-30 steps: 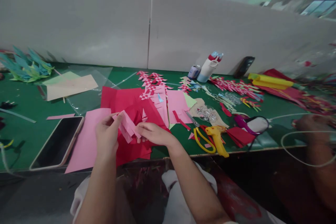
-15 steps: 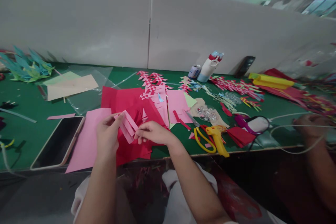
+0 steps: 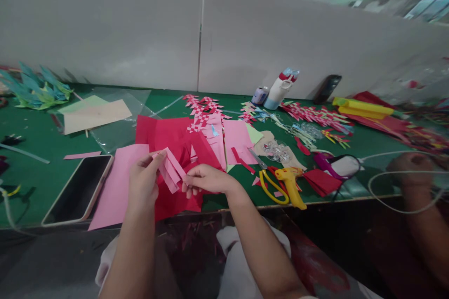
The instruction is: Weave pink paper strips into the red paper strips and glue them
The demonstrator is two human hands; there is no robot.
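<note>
Pinched in my left hand (image 3: 144,178) is a piece of pink paper (image 3: 171,170) with parallel strips or folds along it. My right hand (image 3: 205,180) closes thumb and fingers on the lower right edge of that same paper. Beneath both hands lie red paper sheets (image 3: 159,133). A flat pink sheet (image 3: 117,187) extends under and left of my left hand. Just beyond my right hand are another pink sheet (image 3: 239,138) and a narrow red strip (image 3: 242,160).
A phone (image 3: 79,189) lies at left. Right of my hands are yellow-handled scissors (image 3: 271,189) and a yellow glue gun (image 3: 290,184). Red-and-pink woven paper pieces (image 3: 203,111), a can (image 3: 259,96) and a bottle (image 3: 278,89) sit farther back. Another person's hand (image 3: 412,170) is at far right.
My right hand has shifted slightly right and down along the pink paper's edge. My left hand stays almost still. At far right, the other person's hand and the white cord have moved.
</note>
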